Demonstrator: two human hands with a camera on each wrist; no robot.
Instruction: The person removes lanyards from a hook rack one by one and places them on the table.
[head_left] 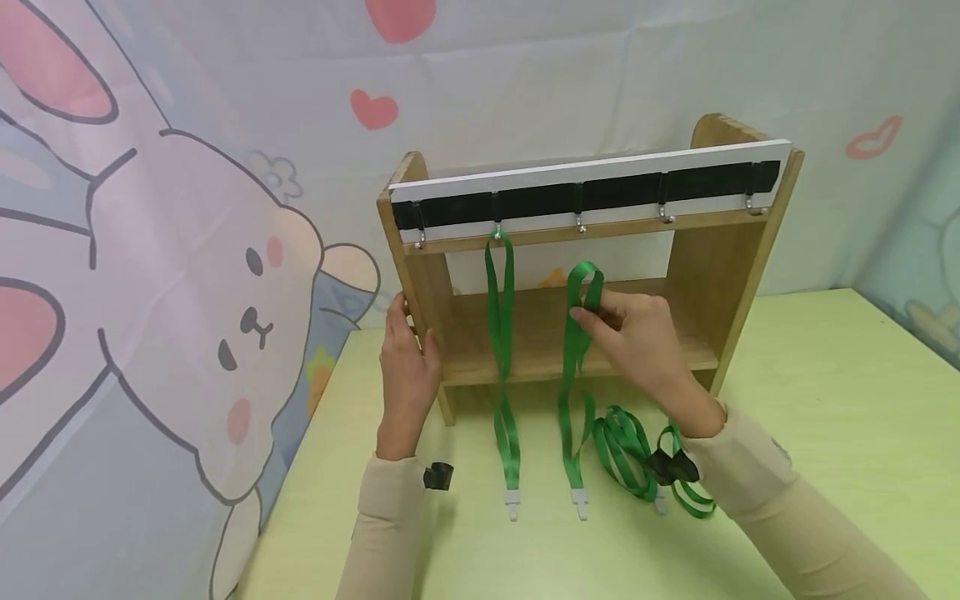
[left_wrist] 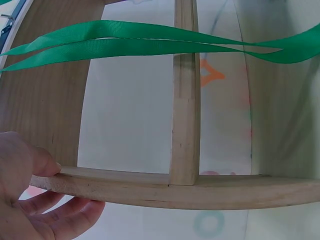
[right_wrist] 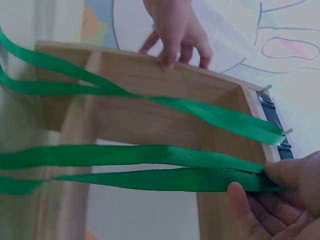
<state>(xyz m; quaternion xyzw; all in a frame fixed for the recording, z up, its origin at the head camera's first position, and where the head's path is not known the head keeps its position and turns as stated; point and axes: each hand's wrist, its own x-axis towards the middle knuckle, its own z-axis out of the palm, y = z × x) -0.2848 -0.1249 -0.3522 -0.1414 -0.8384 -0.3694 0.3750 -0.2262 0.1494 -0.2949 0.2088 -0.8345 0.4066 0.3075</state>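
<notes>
My left hand grips the left side panel of a wooden shelf, thumb on the inner face and fingers outside, as the left wrist view shows. With thumb and fingers, my right hand pinches a green lanyard just below its top loop. That loop stands a little under the middle hook, and the lanyard's white clip is at the lower end. A second green lanyard hangs from the second hook from the left.
Several metal hooks line a white board with a black strip across the shelf's top front. More green lanyards lie bundled on the light green table, under my right forearm. Behind stands a printed cloth backdrop.
</notes>
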